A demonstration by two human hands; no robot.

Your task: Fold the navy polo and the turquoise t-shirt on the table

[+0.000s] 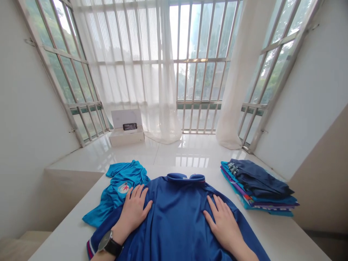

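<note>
A dark blue collared shirt (pixel 176 217) lies spread on the white table, its collar pointing away from me and its lower part cut off by the frame. My left hand (pixel 135 208) rests flat on the shirt's left shoulder, fingers spread, with the fingertips near a crumpled bright blue garment (pixel 108 197) that bears a white and red emblem. On the shirt's right side lies my right hand (pixel 221 221), also flat with its fingers apart. A striped cuff shows at the lower left.
At the right stands a stack of folded clothes (pixel 261 185) with a dark navy piece on top. A white box (pixel 126 137) with a phone (pixel 129 126) leaning on it sits on the sill by the curtain (pixel 165 90). Barred windows surround the ledge.
</note>
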